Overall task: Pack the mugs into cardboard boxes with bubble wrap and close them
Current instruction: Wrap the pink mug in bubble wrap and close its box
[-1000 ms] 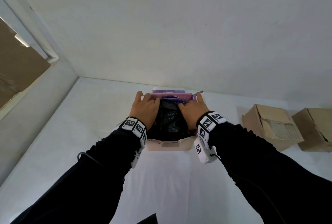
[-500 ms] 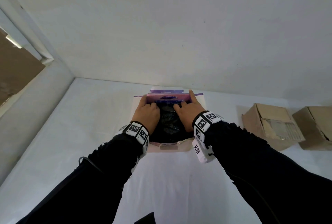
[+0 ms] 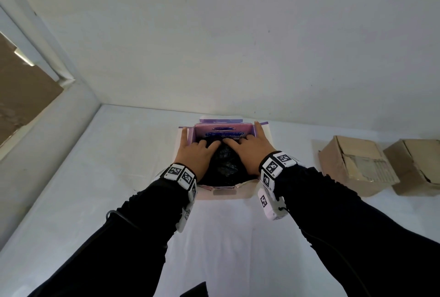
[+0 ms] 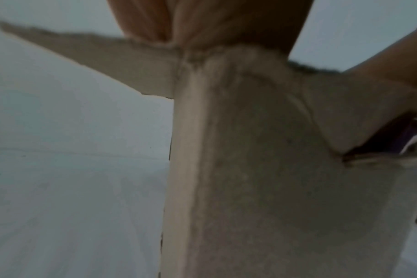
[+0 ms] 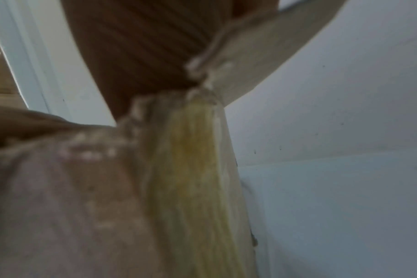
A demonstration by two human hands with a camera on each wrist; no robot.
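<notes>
An open cardboard box (image 3: 223,193) with a pink and purple printed inner flap stands in the middle of the white table. A bundle in black bubble wrap (image 3: 226,165) fills it; no mug shows. My left hand (image 3: 196,152) and right hand (image 3: 248,150) lie flat on the bundle, fingers spread, the outer fingers reaching along the box's side walls. In the left wrist view, blurred, the box's outer corner (image 4: 250,169) sits below my palm (image 4: 202,22). The right wrist view shows the other corner (image 5: 179,188) the same way.
Two brown cardboard boxes (image 3: 354,163) (image 3: 416,165) with folded flaps stand at the right. A white wall (image 3: 238,46) rises just behind the open box. A window frame (image 3: 47,63) runs along the left.
Both hands have spread slightly apart on the black bundle, and their outer fingers now lie along the side walls. More of the far flap's pink print shows.
</notes>
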